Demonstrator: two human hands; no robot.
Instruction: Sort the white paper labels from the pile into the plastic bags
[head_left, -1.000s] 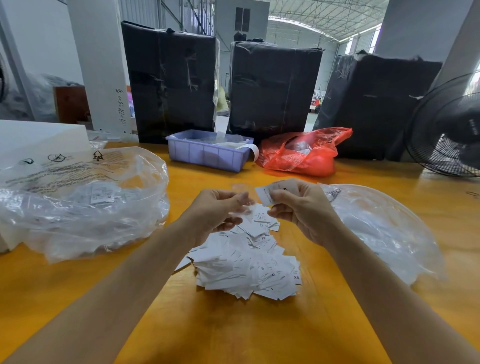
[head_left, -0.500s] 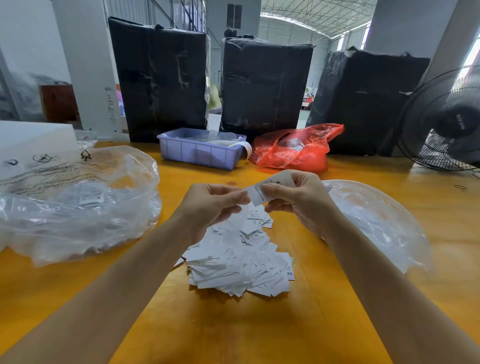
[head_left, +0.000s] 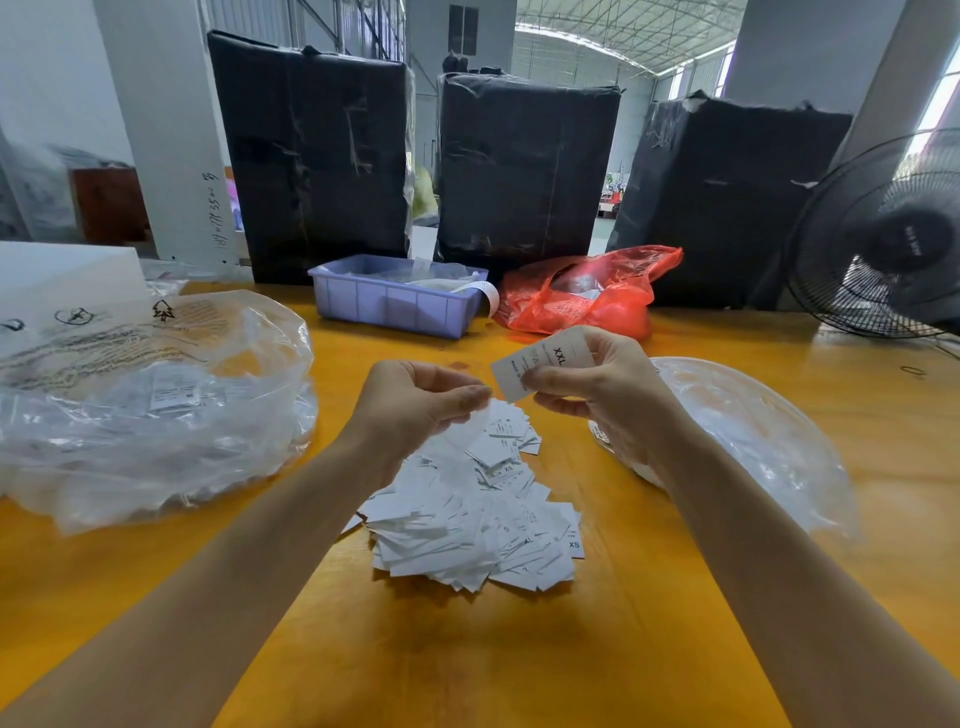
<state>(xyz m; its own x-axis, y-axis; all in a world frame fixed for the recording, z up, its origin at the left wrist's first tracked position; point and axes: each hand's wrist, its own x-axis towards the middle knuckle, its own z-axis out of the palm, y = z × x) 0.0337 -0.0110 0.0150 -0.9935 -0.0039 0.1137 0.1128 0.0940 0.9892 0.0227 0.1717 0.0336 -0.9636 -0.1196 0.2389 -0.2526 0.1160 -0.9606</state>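
Worktop (head_left: 779, 597): yellow-orange wood; carries everything below.
Black bales (head_left: 311, 156): three wrapped blocks along the far edge; upright.
Fan (head_left: 883, 234): black; far right corner.
Left bag (head_left: 156, 405): clear plastic, printed, crumpled; left of the pile; a few labels show through it.
Right bag (head_left: 769, 441): clear plastic; right of the pile, partly behind the right forearm.
Red bag (head_left: 587, 296): far centre, just beside the crate.
Crate (head_left: 395, 301): pale blue plastic tray; far centre.
Label pile (head_left: 478, 525): white paper labels heaped on the worktop between the two clear bags, below both hands; sizes XS, S, XL legible.
Left hand (head_left: 415, 405): raised over the pile; grip narrow, thumb and forefinger pinching a thin pale slip, blurred; apart from the XXL label.
Right hand (head_left: 597, 384): raised over the pile; grip narrow, pinching the XXL label.
XXL label (head_left: 540, 364): white, tilted; held clear of the pile.
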